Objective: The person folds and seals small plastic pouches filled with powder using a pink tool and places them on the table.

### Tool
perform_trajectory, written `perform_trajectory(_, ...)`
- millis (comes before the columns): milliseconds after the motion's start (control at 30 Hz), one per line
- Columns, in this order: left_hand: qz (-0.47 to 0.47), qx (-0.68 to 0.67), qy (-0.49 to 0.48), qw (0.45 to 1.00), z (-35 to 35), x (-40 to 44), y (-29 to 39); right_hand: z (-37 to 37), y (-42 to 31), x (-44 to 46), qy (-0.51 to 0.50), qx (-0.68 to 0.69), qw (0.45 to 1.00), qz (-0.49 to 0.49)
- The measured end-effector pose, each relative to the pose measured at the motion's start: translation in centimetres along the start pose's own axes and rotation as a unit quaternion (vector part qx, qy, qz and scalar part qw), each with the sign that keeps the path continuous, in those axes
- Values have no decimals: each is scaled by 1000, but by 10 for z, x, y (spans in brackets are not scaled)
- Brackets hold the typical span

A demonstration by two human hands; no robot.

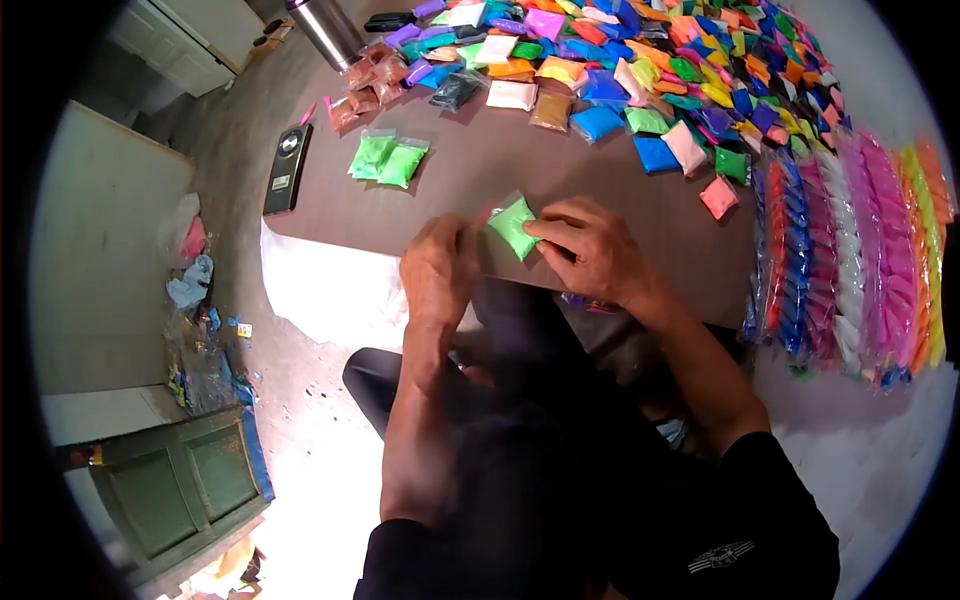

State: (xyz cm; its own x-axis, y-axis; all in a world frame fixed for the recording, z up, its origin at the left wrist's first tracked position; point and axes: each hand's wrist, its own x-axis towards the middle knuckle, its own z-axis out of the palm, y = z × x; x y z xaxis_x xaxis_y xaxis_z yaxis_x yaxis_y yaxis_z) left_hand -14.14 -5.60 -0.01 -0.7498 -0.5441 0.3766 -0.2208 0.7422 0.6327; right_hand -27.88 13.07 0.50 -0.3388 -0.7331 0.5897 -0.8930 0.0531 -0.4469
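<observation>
A small clear packet of light green material [514, 229] is over the near edge of the brown table. My right hand [592, 252] pinches its right side between thumb and fingers. My left hand [438, 265] is closed at the packet's left side. A small reddish-pink bit shows by its fingertips, but what those fingers grip is hidden. Two brighter green packets [388, 160] lie together on the table beyond my left hand.
Many colourful packets [620, 80] cover the table's far side. Brown packets [372, 78] lie beside a steel tumbler [328, 32]. A dark phone [288, 170] rests at the left edge. Long strips of packets [840, 250] hang over the right edge.
</observation>
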Motion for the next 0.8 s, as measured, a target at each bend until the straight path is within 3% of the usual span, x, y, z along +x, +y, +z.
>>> perform_trajectory(67, -44, -8, -5, 999, -6, -3, 1, 1, -1, 1, 0, 1, 1000, 1)
perform_trajectory(233, -25, -95, -14, 995, 3, -17, 17, 2, 1, 2, -2, 9, 1000, -7)
perform_trajectory(433, -29, 30, 14, 999, -4, -19, 6, 2, -3, 3, -6, 19, 1000, -2)
perform_trajectory(667, -98, -86, 31, 991, -15, -33, -3, -1, -3, 2, 19, 37, 999, 6)
perform_trajectory(733, -104, -116, 50, 987, -24, -35, 7, -2, -4, -3, 25, 91, 990, 108)
perform_trajectory(767, -104, -119, 51, 986, -27, -36, 9, 0, 0, -7, 24, 89, 990, 107)
perform_trajectory(800, -118, -125, 46, 984, -29, -37, 10, 1, 3, -10, 32, 166, 971, 172)
